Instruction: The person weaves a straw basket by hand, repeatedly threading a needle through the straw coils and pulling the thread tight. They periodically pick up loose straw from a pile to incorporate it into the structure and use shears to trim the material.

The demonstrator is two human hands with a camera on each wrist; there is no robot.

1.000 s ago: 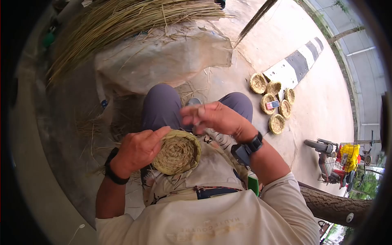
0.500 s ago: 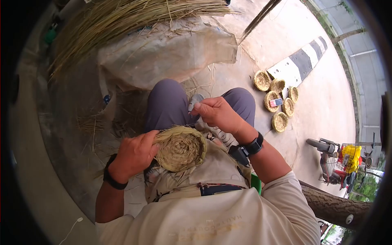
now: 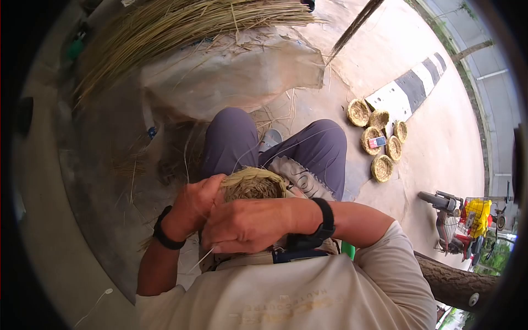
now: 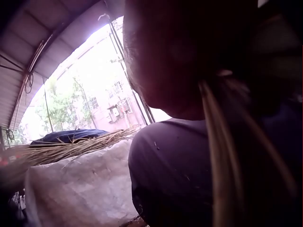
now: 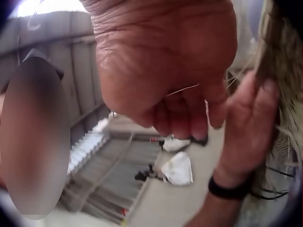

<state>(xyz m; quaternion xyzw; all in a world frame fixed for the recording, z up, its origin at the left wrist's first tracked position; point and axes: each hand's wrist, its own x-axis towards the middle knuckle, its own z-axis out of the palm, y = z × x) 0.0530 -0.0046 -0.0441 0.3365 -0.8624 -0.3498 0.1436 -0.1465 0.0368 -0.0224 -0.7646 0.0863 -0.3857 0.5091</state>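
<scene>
A round woven straw basket (image 3: pixel 256 184) tilts at the lap in the head view, its lower part hidden by the right hand. My left hand (image 3: pixel 190 208) grips its left rim; in the right wrist view the left hand (image 5: pixel 246 130) lies against the straw weave (image 5: pixel 289 80). Crossing in front, my right hand (image 3: pixel 250 224) has its fingers curled round a thin pale strand (image 3: pixel 202 260). That strand (image 5: pixel 183 89) also shows at the right hand (image 5: pixel 165 56) in the right wrist view. Straw stems (image 4: pixel 218 151) hang beside the dark left hand (image 4: pixel 163 66).
Several finished-looking baskets (image 3: pixel 381 168) stand on the ground at the right, one with a small red-and-blue packet (image 3: pixel 377 142). Beyond them lies a black-and-white striped board (image 3: pixel 410 88). A long straw bundle (image 3: pixel 192 27) rests on a pale sheet (image 3: pixel 231 77). A scooter (image 3: pixel 448 220) is far right.
My right hand has come down and left, from above the knees to in front of the basket beside the left hand. The basket is now tilted more and partly covered.
</scene>
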